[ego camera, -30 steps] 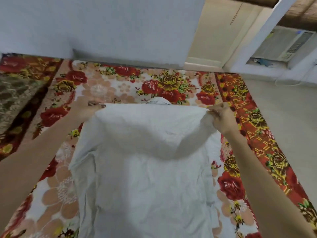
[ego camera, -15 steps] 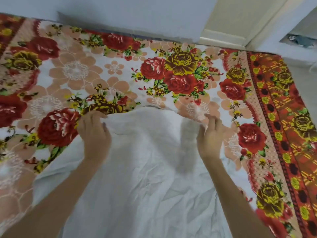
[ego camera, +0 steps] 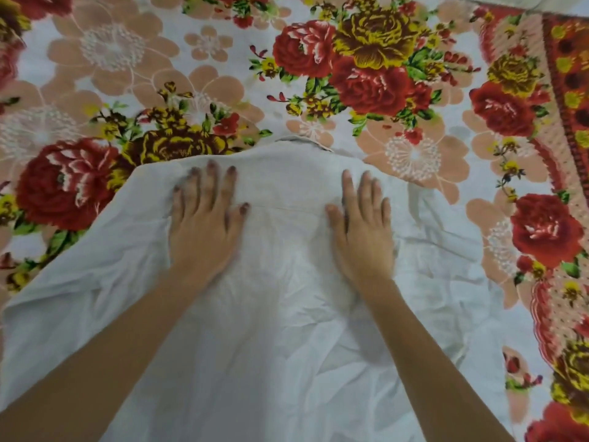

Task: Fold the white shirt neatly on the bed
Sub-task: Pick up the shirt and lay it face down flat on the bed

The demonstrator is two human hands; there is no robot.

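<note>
The white shirt (ego camera: 287,314) lies spread on the bed, back side up, its collar at the far end and wrinkles across the body. My left hand (ego camera: 207,224) rests flat on the upper left of the shirt with fingers straight. My right hand (ego camera: 360,231) lies flat on the upper right, fingers straight too. Both hands press the cloth just below the collar. The shirt's lower part runs out of view at the bottom.
A floral bedspread (ego camera: 366,74) with red and yellow roses covers the bed all around the shirt. Its patterned red border (ego camera: 567,122) runs down the right side, marking the bed's edge.
Both hands let go of the shirt's top corners, moved inward and now lie flat on the cloth. The shirt has settled on the bed, and the view has tilted down closer.
</note>
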